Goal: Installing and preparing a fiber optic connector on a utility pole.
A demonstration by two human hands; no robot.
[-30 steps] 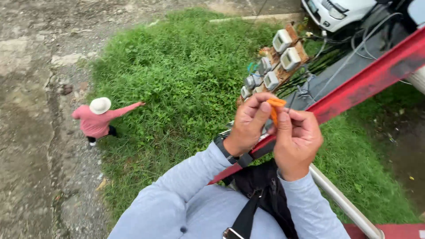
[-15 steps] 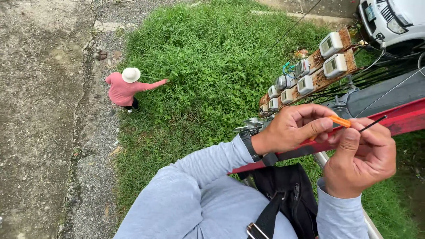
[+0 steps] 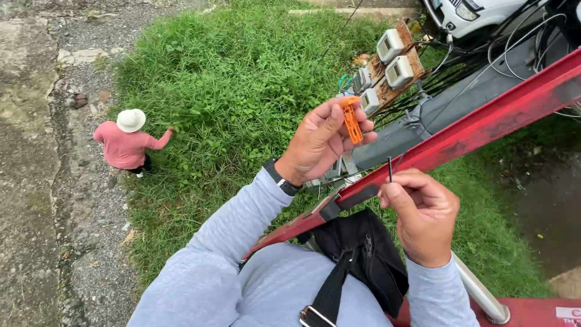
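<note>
I look down from a height, with grey sleeves on both arms. My left hand (image 3: pixel 318 142) is raised and pinches a small orange plastic tool (image 3: pixel 351 120) between thumb and fingers. My right hand (image 3: pixel 423 215), lower and to the right, grips the end of a thin black cable (image 3: pixel 390 168) that sticks up from its fingertips. The two hands are apart, with a red metal rail (image 3: pixel 484 124) running diagonally between and behind them. A black pouch (image 3: pixel 363 254) on a strap hangs at my chest.
A grey pole (image 3: pixel 436 112) carries several grey meter boxes (image 3: pixel 390 60) on a wooden board, with many black cables. Far below, a person in a pink top and white hat (image 3: pixel 127 139) stands at the edge of the grass (image 3: pixel 230 79). A white vehicle (image 3: pixel 478 12) is parked at the top right.
My hands were together at the orange tool, then separated. The left now holds the tool higher; the right has dropped away with the thin black cable. The view has shifted.
</note>
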